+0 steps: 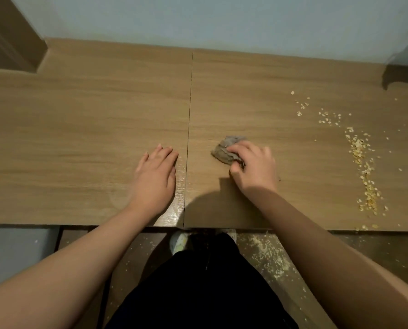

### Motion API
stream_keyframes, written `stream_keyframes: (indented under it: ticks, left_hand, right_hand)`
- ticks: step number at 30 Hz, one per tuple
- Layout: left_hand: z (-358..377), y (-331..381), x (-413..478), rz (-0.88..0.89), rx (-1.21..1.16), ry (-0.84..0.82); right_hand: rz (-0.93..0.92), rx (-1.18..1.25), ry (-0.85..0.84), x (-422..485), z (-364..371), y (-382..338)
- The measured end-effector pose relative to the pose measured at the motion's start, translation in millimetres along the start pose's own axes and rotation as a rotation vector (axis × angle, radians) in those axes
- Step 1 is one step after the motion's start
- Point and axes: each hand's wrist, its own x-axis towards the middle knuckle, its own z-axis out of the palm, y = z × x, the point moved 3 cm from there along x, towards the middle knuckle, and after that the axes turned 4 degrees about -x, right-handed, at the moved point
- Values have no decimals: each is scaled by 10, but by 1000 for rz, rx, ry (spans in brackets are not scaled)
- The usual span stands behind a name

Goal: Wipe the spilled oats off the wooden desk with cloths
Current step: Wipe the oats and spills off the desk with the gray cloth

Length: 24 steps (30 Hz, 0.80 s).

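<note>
Head view: right hand [252, 166] clutches cloth [226, 150]; oats [364, 167] trail at its 3 o'clock, running 12–6. Left hand [154, 176] flat, spread, farther off on counter [79, 129].

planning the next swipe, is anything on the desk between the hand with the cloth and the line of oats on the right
Nothing visible. The right hand presses the grey cloth on the desk, and only bare wood lies between it and the oats to the right. The left hand rests flat on the other side.
</note>
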Motion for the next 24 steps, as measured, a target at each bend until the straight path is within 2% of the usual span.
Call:
stream_keyframes:
  ticks: [1, 2, 6, 7, 8, 9, 13, 14, 15, 16, 19, 20, 21, 22, 24]
  left_hand:
    - [-1, 14, 1, -8, 2, 6]
    - [-1, 29, 2, -17, 7, 4]
    - [20, 105, 29, -29, 46, -17]
    - [28, 130, 34, -23, 51, -24]
    - [38, 162, 42, -11, 54, -34]
    - [45, 201, 52, 9, 56, -44]
    - [77, 413, 153, 78, 62, -71]
    - [88, 468, 198, 78, 66, -74]
    - [99, 517, 250, 74, 73, -73]
    - [107, 563, 312, 69, 77, -66]
    - [123, 673, 514, 33, 84, -37]
    - [141, 695, 583, 16, 105, -40]
    - [162, 718, 653, 0, 131, -49]
    - [191, 743, 720, -13, 157, -69]
    - [264, 805, 844, -44, 197, -122]
  right_hand:
    - [51, -23, 9, -14, 12, -22]
    - [17, -35, 14, -94, 17, -104]
    - [-543, 54, -115, -777, 67, -319]
    - [-639, 39, -164, -816, 56, -273]
    - [-652, 10, -192, -757, 35, -187]
    - [-571, -21, -167, -620, -2, -83]
    - [211, -65, 117, 24, -148, 396]
    - [329, -65, 143, 65, -162, 388]
    - [358, -71, 150, 65, -159, 319]
    - [282, -87, 160, 26, -111, 223]
    - [-216, -157, 125, -195, 11, 84]
    - [-319, -211, 104, -155, -36, 185]
    - [-316, -245, 103, -35, -127, 366]
    - [-204, -268, 110, 110, -230, 573]
    - [215, -229, 139, 364, -420, 1029]
